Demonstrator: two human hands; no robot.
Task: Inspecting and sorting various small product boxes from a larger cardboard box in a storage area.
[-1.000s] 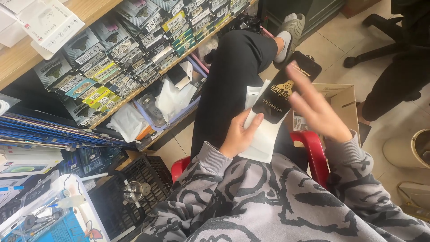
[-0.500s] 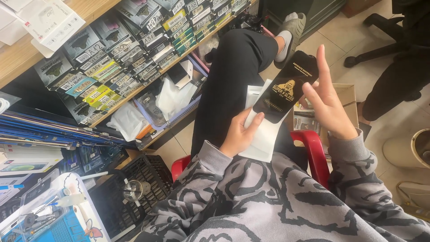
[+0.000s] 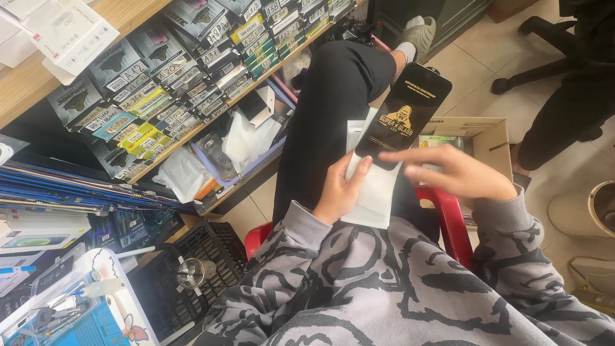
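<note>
A black screen-protector packet (image 3: 403,115) and white sleeves (image 3: 371,186) are clamped at six o'clock by the left hand (image 3: 339,192). The right hand (image 3: 455,173) is held flat, fingers apart, gripping nothing. The packet is judged light, stiff, fragile; best gripped by its edges.

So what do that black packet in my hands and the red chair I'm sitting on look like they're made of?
The black packet looks like thin printed card or glossy plastic film: flat, stiff, faint sheen; I can't tell which. The red chair looks like moulded plastic: smooth, uniform colour, rounded edges.

Black pkg (image 3: 403,115), shelf pkgs (image 3: 160,83)
</note>
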